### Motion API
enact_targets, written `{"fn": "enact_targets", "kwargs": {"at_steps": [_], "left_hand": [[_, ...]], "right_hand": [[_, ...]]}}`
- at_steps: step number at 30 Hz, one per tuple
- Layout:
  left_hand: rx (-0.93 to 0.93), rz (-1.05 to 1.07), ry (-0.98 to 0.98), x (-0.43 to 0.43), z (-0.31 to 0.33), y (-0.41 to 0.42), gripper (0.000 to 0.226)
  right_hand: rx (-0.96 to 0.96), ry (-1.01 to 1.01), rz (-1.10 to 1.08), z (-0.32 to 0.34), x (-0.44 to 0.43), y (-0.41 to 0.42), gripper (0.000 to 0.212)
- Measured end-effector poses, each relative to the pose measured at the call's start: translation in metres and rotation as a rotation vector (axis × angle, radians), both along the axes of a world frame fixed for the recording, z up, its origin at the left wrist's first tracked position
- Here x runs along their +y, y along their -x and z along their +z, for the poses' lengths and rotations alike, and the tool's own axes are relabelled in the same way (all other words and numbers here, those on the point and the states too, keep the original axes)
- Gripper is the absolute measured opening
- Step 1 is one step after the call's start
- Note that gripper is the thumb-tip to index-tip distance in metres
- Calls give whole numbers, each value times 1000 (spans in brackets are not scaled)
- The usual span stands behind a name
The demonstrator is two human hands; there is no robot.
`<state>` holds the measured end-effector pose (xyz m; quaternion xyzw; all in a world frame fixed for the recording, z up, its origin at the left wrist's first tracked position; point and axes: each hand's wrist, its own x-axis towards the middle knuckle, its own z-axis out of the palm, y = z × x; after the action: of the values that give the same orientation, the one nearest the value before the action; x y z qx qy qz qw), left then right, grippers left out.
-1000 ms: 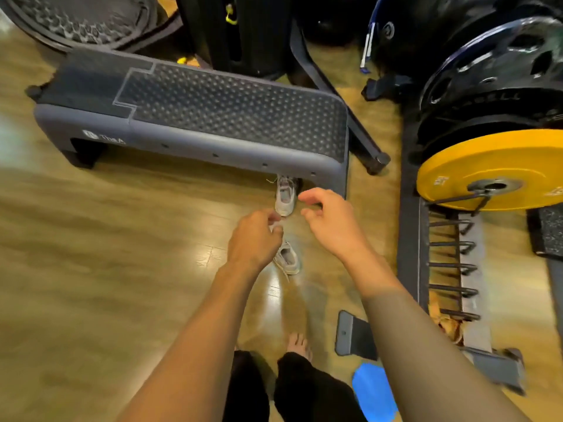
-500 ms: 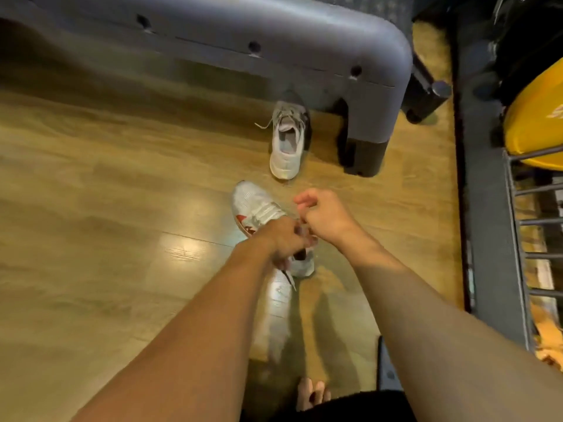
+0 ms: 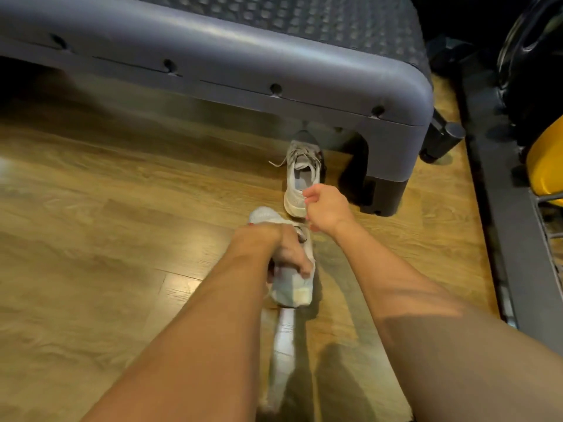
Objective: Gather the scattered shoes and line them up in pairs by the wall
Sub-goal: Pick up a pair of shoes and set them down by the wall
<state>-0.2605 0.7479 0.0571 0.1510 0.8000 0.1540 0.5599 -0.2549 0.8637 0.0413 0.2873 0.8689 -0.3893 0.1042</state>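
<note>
Wooden floor (image 3: 91, 239): fills the left and centre of the frame, bare on the left.

Aerobic step platform (image 3: 213, 50): grey, textured top, spans the upper frame; one leg at centre right.

Left hand (image 3: 283, 251): centre of frame; grip wrapped over the middle of the near sneaker (image 3: 292, 292), a white one, heel toward the camera, toe tip showing above the knuckles. Whether it is clear of the floor cannot be told.

Far sneaker (image 3: 301, 178): white, laces loose, upper centre right; toe tucked under the platform edge, heel toward the camera, on the floor.

Right hand (image 3: 326, 208): just right of the far sneaker's heel; grip curled, thumb and forefinger at the heel rim, contact uncertain.

Weight plate (image 3: 545, 166): yellow, right edge.

Step, as judged: gathering one pair. Next: pinch the far heel, draw it out from under the platform.
</note>
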Motion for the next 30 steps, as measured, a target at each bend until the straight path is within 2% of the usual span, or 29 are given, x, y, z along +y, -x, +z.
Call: {"fn": "enact_targets", "kwargs": {"at_steps": [4,7,9,13,15,17,19,22,26,30], "left_hand": [[262,146,-125,-34,31,36,42],[445,188,-132,-52,25,29,34],[534,231,-117,-63,16,22,39],[565,374,-90,-85,4,20,55],[591,394,-63,-92,-3,20,61],[606,385,-43,-94,-9,16,62],[601,379,-48,-89,-11,10,59],[582,391,-55,-78,14,-7,60],[630,388,-73,-80,84,-51,47],[536,254,-38,-94,180,-87,37]], "right_hand": [[-9,-270,196,-7,-2,22,48],[-78,-276,268,-25,-14,34,54],[-141,-264,286,-38,-20,34,58],[-246,-336,302,-47,-13,23,61],[-369,-360,365,-50,-10,12,61],[-476,-383,453,-51,-11,0,62],[-457,-409,522,-42,-14,-7,55],[-368,-363,564,2,-26,-11,49],[-463,-150,554,100,-44,-40,31],[-562,-103,627,218,-58,-70,44]]}}
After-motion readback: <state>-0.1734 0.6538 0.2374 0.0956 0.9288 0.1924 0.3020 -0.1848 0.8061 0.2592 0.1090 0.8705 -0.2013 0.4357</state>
